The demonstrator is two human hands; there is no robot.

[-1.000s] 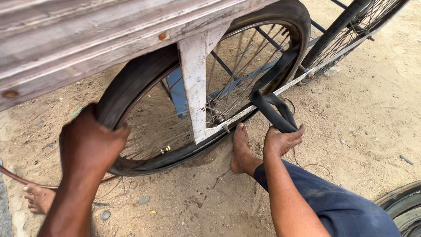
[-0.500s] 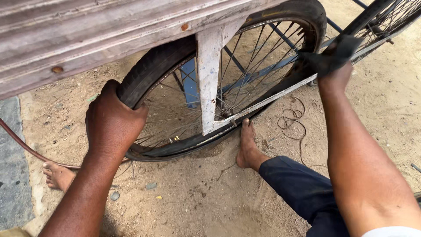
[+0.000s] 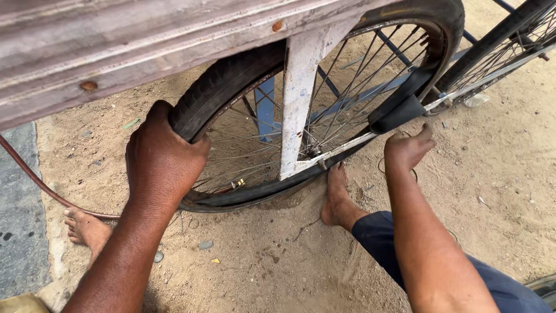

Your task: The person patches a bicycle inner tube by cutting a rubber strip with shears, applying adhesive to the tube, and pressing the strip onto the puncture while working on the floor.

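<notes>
At centre left of the frame, the left hand point(image 3: 162, 159) clenches around the black tyre point(image 3: 223, 84) of the spoked wheel point(image 3: 324, 104), which stands on sandy ground point(image 3: 463, 197). At right of centre, the right hand point(image 3: 408, 148) hangs loosely curled just below a black inner tube point(image 3: 402, 107) bulging from the rim, seemingly not gripping it.

A single camera sits on the person's head and looks steeply down and forward at the spoked wheel point(image 3: 324, 116), close enough that both forearms enter from the bottom edge and the wheel spans most of the width. Nearer the camera than the wheel, a weathered wooden board point(image 3: 145, 46) cuts across the top left corner, while the sandy ground point(image 3: 260, 261) lies below the wheel. No second view is given, so every part of the scene comes from this one downward angle.
</notes>
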